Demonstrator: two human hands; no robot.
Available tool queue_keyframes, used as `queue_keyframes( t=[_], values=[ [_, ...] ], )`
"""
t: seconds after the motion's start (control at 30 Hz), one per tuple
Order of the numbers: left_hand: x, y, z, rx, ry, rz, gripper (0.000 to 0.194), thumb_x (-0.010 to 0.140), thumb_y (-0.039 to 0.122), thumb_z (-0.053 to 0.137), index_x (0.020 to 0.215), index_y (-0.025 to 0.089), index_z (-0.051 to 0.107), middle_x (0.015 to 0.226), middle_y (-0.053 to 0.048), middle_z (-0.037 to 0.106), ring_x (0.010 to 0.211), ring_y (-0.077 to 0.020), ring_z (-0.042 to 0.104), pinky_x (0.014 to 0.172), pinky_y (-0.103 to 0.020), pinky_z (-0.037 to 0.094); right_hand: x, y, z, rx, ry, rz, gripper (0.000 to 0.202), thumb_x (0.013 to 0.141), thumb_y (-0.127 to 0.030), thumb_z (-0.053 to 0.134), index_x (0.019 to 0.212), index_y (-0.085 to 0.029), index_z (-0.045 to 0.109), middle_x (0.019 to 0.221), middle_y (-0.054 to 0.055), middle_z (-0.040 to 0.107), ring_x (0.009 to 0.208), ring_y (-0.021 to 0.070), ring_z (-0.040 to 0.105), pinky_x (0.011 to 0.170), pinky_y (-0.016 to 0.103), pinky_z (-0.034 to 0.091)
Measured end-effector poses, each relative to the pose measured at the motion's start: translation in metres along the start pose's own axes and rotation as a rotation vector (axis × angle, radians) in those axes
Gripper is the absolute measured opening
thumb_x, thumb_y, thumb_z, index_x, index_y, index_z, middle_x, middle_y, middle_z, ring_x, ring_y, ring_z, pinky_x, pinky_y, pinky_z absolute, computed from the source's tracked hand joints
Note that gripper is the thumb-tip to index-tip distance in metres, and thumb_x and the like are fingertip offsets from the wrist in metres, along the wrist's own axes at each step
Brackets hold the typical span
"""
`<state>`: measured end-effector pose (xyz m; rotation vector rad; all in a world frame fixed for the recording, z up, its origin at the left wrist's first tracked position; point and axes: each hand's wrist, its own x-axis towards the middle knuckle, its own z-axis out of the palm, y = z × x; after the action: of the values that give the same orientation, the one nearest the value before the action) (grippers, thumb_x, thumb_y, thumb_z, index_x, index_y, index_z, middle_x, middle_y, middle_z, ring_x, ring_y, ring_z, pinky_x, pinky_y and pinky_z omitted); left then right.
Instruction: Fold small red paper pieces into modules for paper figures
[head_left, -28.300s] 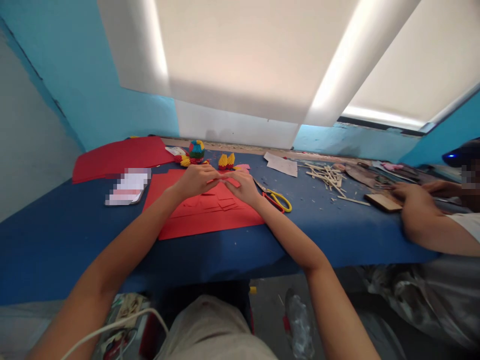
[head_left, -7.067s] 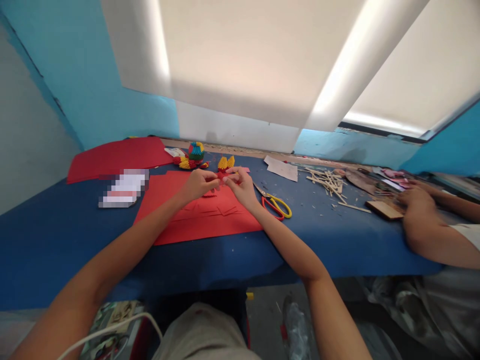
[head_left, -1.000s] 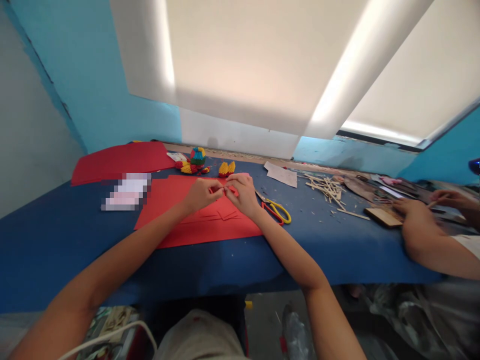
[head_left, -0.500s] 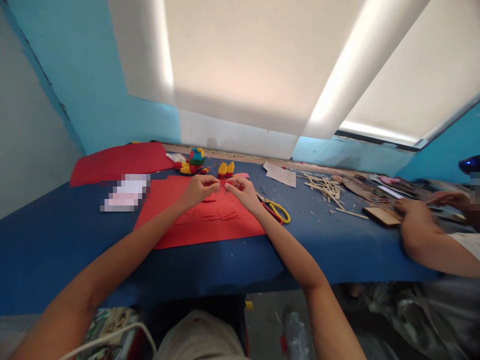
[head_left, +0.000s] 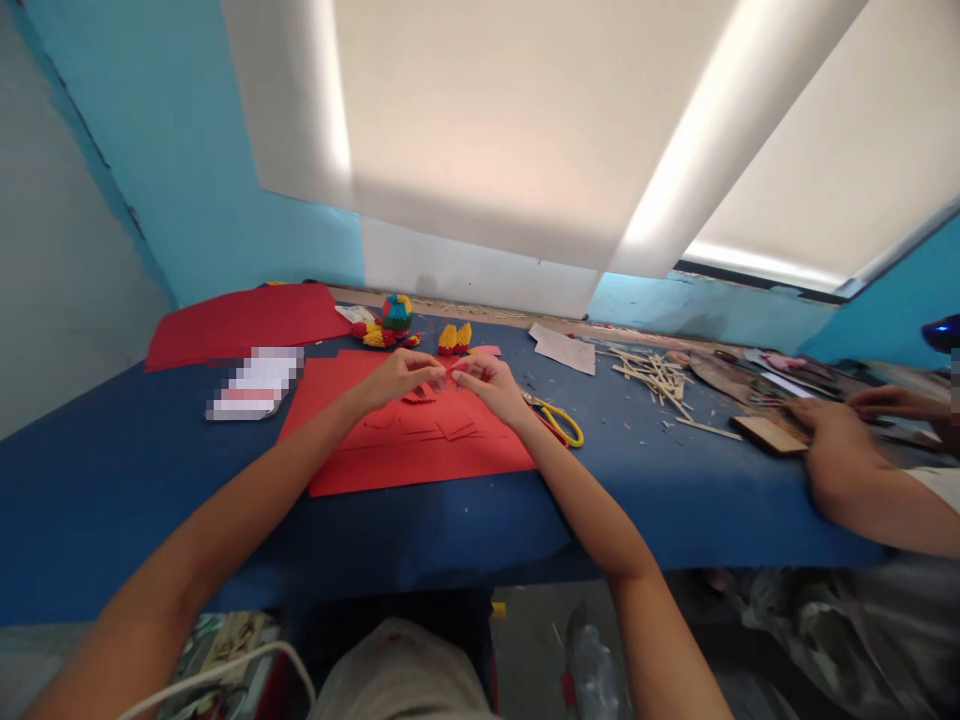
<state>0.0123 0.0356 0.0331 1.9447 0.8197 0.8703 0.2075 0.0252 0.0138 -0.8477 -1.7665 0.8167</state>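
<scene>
My left hand (head_left: 405,378) and my right hand (head_left: 489,388) meet fingertip to fingertip above red paper sheets (head_left: 352,475). Both are closed in a pinch on a small piece of red paper (head_left: 449,369), which barely stands out from the red behind it. Beneath them lie small cut red paper strips (head_left: 457,429) and a row of folded red pieces (head_left: 420,401). Just beyond the fingers stands a yellow and red folded-paper piece (head_left: 454,339). Scissors with yellow and red handles (head_left: 561,422) rest by my right wrist.
A multicoloured folded-paper figure (head_left: 395,318) stands behind my left hand. Dark red sheets (head_left: 247,325) and a phone (head_left: 255,384) lie to the left. Thin wooden sticks (head_left: 654,375) are piled on the right, near a wooden block (head_left: 771,434) and another person's hands (head_left: 825,415).
My hands stay close together, with a slight shift of the fingers. The whole view has moved slightly. The other person's hands at the right have moved a little.
</scene>
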Motion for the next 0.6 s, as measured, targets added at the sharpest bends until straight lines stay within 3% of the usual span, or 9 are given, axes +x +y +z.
queue_keyframes(
  t=[0.1, 0.37, 0.6],
  values=[
    [-0.001, 0.0, 0.001, 0.08, 0.023, 0.041, 0.026, 0.08, 0.034, 0.054, 0.078, 0.012, 0.068, 0.072, -0.005, 0.068, 0.063, -0.0125, 0.062, 0.052, -0.018, 0.048, -0.001, -0.002, 0.0, -0.048, -0.006, -0.009, 0.023, 0.078, -0.04, 0.063, 0.082, -0.017, 0.064, 0.069, 0.0, 0.062, 0.06, 0.0103, 0.054, 0.057, 0.024, 0.04],
    [-0.001, -0.002, 0.009, 0.271, 0.22, 0.239, 0.017, 0.075, 0.024, 0.054, 0.075, 0.014, 0.068, 0.075, -0.004, 0.07, 0.066, -0.0124, 0.061, 0.054, -0.017, 0.046, 0.0, -0.003, 0.001, -0.03, 0.006, 0.034, 0.02, 0.075, -0.038, 0.066, 0.078, -0.018, 0.066, 0.068, 0.0, 0.063, 0.06, 0.0105, 0.055, 0.057, 0.024, 0.04],
    [0.002, -0.01, 0.011, 0.279, 0.313, 0.317, 0.017, 0.073, 0.02, 0.053, 0.075, 0.015, 0.068, 0.074, -0.002, 0.071, 0.065, -0.0116, 0.063, 0.058, -0.016, 0.049, 0.001, 0.0, 0.003, 0.316, -0.016, 0.277, 0.022, 0.062, -0.029, 0.073, 0.08, -0.019, 0.066, 0.073, -0.001, 0.067, 0.068, 0.0126, 0.063, 0.067, 0.026, 0.046]
  ],
)
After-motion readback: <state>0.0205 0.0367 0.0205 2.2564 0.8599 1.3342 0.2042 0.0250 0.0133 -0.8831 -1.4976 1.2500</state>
